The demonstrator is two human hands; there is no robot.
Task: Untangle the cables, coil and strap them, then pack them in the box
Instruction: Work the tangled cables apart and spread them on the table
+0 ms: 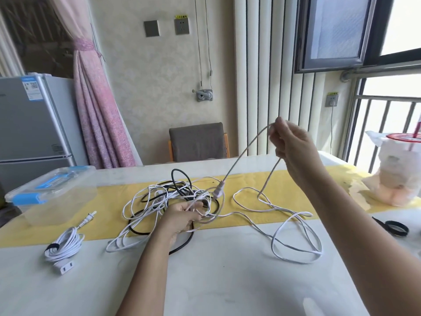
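Right hand (pixel 290 144) is up above the tabletop (pixel 227 281), fingers (pixel 279 131) pinched tight on a bend of white cable (pixel 237 160). Its two strands drop away, one to a plug (pixel 218 190) at the edge of the tangle (pixel 157 201), the other into loose loops on the right. Left hand (pixel 180 221) sits on that black-and-white tangle on the yellow runner (pixel 284 181), its fingers (pixel 194 207) curled round a few white strands; far left, one coil (pixel 65 245) lies strapped just in front of the clear box (pixel 52 192), and a black strap roll (pixel 397 228) lies at the right edge.
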